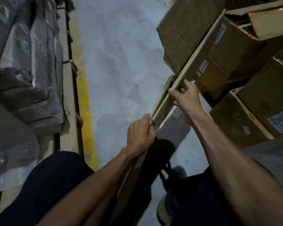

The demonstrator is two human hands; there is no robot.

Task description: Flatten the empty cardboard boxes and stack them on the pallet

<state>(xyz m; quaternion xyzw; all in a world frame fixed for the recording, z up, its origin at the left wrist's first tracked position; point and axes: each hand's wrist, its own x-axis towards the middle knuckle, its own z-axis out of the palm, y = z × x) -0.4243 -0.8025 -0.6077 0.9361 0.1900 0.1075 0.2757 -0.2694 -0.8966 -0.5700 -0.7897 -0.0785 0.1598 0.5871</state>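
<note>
I hold a brown cardboard box (185,35) edge-on above the grey floor, its flaps folded nearly flat. My left hand (141,134) grips the near end of its thin edge, fingers curled round the cardboard. Farther up the same edge my right hand (185,95) pinches it, thumb on the left face and fingers on the right. More of the cardboard hangs down in shadow between my legs. A wooden pallet (69,88) runs along the left side.
Several brown boxes with white labels (255,101) are heaped on the right. On the left pallet lie plastic-wrapped loads (23,62). A yellow floor line (85,111) borders that pallet. Bare concrete floor (121,54) stretches ahead between them. A shoe (166,207) shows at the bottom.
</note>
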